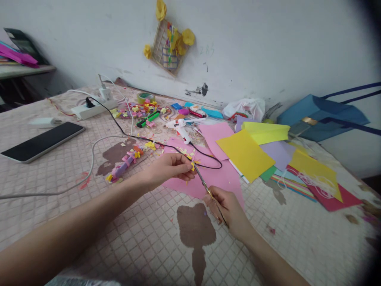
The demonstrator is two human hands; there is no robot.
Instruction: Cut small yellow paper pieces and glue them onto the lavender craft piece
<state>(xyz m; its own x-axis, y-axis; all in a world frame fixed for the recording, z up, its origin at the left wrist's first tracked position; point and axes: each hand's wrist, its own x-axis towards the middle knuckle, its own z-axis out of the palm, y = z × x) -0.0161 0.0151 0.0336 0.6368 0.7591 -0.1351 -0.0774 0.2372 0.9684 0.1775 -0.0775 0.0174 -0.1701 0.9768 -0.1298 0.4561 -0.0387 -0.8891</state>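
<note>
Between the fingertips of my left hand [172, 169] is a small yellow paper piece [193, 165]. My right hand [228, 210] grips a pair of scissors [204, 183], whose blades point up and left to the yellow piece. Both hands are over a sheet of pink paper [217, 184]. Small yellow scraps [184, 151] lie just beyond my left fingertips. To the left rests a purple paper strip [120, 170] dotted with pink, orange and yellow pieces. A white glue gun [181, 129] lies behind my hands, its black cord looping over the pink sheet.
Yellow paper [245, 153] and other coloured sheets lie at the right, near a blue bag [321, 117]. A phone [44, 141] and a power strip [92, 109] sit at the left. Further back are a green cutter [149, 118], a tape roll [145, 97] and many paper flowers [133, 109].
</note>
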